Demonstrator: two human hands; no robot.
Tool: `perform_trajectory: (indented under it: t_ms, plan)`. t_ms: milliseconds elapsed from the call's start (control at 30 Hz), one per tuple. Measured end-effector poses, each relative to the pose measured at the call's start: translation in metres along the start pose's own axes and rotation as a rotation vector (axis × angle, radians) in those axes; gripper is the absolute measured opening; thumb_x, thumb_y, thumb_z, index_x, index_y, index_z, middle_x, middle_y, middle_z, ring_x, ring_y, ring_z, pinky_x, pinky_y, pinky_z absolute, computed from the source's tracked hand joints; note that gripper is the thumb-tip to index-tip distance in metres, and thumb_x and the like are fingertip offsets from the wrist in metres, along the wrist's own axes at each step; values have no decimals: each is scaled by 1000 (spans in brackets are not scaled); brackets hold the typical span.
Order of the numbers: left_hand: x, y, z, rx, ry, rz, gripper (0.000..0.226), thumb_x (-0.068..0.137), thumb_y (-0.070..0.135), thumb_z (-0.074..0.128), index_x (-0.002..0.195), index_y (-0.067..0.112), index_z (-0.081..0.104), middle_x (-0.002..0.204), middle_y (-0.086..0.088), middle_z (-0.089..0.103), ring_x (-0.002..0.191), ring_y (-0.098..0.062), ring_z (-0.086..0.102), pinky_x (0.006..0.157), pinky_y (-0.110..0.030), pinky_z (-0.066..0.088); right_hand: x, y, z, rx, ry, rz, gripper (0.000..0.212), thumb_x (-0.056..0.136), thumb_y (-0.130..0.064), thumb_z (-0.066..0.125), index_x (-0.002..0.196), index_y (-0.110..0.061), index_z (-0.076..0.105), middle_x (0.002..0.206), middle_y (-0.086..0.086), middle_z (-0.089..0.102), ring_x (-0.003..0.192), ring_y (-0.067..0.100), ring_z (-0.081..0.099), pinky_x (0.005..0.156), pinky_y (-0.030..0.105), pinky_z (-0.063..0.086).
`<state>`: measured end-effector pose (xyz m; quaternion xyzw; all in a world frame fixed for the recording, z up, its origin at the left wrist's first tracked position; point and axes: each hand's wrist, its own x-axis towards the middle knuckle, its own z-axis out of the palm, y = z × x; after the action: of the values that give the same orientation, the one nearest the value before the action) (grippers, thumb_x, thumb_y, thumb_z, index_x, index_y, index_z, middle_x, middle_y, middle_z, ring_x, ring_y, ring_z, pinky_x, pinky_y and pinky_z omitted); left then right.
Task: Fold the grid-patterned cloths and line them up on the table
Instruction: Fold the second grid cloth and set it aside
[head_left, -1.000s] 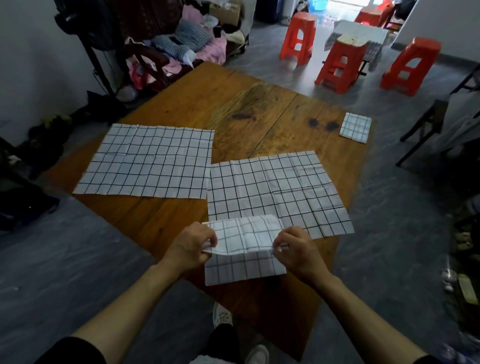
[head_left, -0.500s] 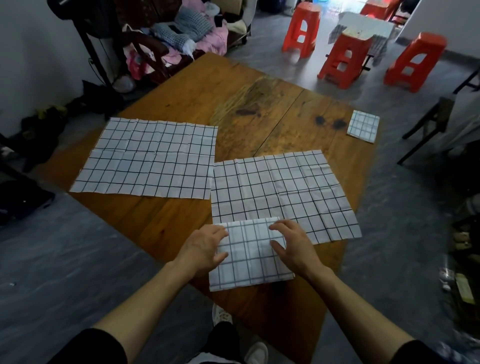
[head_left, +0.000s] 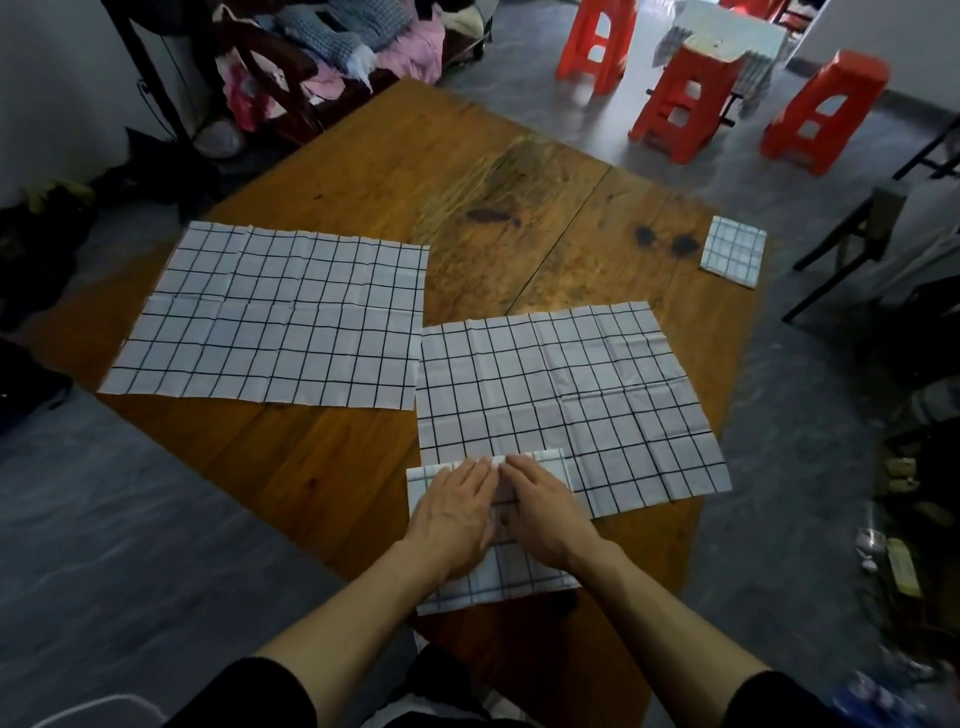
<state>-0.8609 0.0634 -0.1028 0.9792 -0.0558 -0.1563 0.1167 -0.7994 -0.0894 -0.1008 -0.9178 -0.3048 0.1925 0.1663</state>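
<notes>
Red stools (head_left: 685, 98), clothes pile (head_left: 358, 47)

You have four grid-patterned cloths on the surface (head_left: 363, 156): two spread flat, the left open cloth (head_left: 275, 317) and the right open cloth (head_left: 561, 400); one half-folded cloth (head_left: 498, 577) under your two hands, left hand (head_left: 454, 514) and right hand (head_left: 545, 512); and one small folded cloth (head_left: 732, 250) at the far right corner. Behind the surface stand three red stools (head_left: 685, 98).
</notes>
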Motion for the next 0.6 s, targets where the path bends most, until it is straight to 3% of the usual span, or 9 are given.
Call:
perform_trajectory:
  t_ms: [100,233,333,500,600]
  plan:
    - [-4,-9,3,14,-44,-11,76,100,48,40,157,16,0,166,-5,1,152,-22,1,124,-42,5,-1,11,5,-64,-53,-2,68,93,-28,57,152,-22,25,161,-3,20,149,16,14,120,33,11]
    - [-13,-24,3,14,-26,-43,76,100,49,39,157,16,1,165,-5,3,152,-20,3,124,-40,4,0,26,-4,-86,-41,30,68,90,-36,60,148,-23,29,158,-4,24,145,17,23,119,38,20]
    - [-23,-34,4,19,-22,-81,77,100,51,38,156,17,-2,166,-4,0,152,-19,0,122,-39,2,-8,35,-10,-87,-47,61,69,91,-37,60,150,-22,27,160,-4,20,147,17,18,120,39,16]
    - [-39,-45,8,39,-56,-166,81,100,55,32,155,14,-9,165,-6,-8,152,-21,-5,123,-43,2,-14,50,-17,-55,-22,84,60,91,-34,61,145,-29,34,157,-8,25,139,18,34,114,38,34]
    - [-43,-48,7,22,-32,-193,81,99,55,35,156,13,-5,165,-7,-2,152,-22,0,123,-43,6,-12,50,-21,-76,-31,99,61,90,-32,63,144,-26,37,155,-6,28,139,18,35,114,37,36]
